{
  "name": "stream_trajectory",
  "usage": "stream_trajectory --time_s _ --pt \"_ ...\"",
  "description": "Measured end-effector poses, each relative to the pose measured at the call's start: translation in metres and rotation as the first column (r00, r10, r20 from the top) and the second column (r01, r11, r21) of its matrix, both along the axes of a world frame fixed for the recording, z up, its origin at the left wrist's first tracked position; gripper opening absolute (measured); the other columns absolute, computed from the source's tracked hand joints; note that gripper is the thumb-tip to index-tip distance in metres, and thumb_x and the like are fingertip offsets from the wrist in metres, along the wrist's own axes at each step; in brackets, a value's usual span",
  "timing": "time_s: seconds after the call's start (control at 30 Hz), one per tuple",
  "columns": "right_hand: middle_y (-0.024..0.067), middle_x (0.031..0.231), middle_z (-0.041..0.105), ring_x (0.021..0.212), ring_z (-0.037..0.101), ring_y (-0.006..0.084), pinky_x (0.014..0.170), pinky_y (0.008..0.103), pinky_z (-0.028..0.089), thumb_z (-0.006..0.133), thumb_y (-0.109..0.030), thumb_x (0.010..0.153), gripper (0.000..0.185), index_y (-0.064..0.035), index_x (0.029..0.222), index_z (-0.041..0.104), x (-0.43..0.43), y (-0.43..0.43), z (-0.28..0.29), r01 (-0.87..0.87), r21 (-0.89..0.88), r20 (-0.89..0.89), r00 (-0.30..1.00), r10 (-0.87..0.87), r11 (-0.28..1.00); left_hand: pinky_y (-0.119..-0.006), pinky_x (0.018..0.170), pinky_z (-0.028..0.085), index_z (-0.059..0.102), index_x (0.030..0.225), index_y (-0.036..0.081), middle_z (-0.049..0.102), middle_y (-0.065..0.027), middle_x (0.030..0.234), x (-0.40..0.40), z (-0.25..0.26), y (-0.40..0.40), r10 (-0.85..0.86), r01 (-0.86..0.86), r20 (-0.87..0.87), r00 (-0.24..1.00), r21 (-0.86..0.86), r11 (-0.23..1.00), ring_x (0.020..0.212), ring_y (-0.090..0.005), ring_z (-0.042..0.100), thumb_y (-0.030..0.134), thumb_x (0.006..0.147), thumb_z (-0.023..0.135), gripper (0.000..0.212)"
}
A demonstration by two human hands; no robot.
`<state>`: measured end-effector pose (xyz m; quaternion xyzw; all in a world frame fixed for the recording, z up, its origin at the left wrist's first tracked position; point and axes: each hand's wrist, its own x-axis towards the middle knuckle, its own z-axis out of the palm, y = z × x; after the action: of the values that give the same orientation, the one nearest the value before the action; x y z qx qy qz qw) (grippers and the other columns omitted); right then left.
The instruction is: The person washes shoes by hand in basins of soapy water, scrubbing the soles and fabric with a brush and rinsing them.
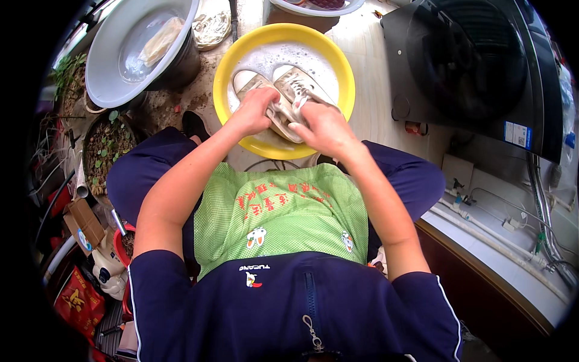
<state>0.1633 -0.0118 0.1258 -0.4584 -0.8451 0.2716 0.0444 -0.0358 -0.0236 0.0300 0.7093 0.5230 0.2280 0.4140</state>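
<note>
Two pale lace-up sneakers with white toe caps sit side by side in a yellow plastic basin (221, 59) of foamy, sudsy water (289, 50). My left hand (255, 111) grips the left sneaker (246, 81) near its opening, with the fingers bent over the upper. At the laces and collar of the right sneaker (289, 77), my right hand (328, 129) holds on. Its thumb reaches across towards the heel of the left one. White laces (299, 90) hang loose on the right sneaker. The hands hide parts of both shoes.
A large pale tub (102, 68) holding a plastic bag stands at upper left. Another basin (316, 10) is cut off at the top. On the right is a dark front-loading appliance (466, 63), with pipes (488, 244) below. A planter (106, 154) stands left of my knee.
</note>
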Motion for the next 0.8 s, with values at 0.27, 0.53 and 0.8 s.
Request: stream_trajectory --time_s 0.27,0.53,0.8 --pt "0.0084 0.107 0.058 0.105 0.052 0.0258 0.089 0.0399 0.04 0.068 -0.025 0.075 0.035 -0.0063 0.102 0.058 0.043 0.011 -0.005 0.148 0.269 -0.102 0.987 -0.125 0.952 -0.042 0.104 0.028 0.05 0.112 0.009 0.043 -0.0185 0.129 0.0 -0.013 -0.015 0.07 -0.077 0.069 0.995 0.103 0.992 0.125 -0.038 0.032 -0.001 0.062 0.054 0.051" --pt "0.0073 0.104 0.06 0.1 0.053 0.0271 0.087 0.0379 0.04 0.067 -0.018 0.074 0.026 -0.0075 0.097 0.062 0.046 0.016 -0.028 0.023 0.195 0.062 0.997 -0.036 0.98 -0.043 0.107 0.023 0.039 0.132 0.012 0.029 -0.0195 0.141 0.011 0.0 -0.021 0.097 -0.097 0.014 0.995 0.024 0.995 0.131 -0.0352 0.026 0.029 0.071 0.063 0.068" --pt "0.0098 0.088 0.061 0.084 0.058 0.0249 0.075 0.0337 0.047 0.069 -0.016 0.072 0.026 -0.0032 0.093 0.06 0.032 0.016 -0.047 0.251 -0.118 -0.103 0.959 -0.263 0.961 -0.058 0.103 0.019 0.035 0.134 0.022 0.026 -0.0076 0.144 0.019 0.001 -0.02 0.07 -0.085 -0.171 0.983 -0.082 0.993 0.135 -0.029 0.021 0.022 0.066 0.066 0.075"
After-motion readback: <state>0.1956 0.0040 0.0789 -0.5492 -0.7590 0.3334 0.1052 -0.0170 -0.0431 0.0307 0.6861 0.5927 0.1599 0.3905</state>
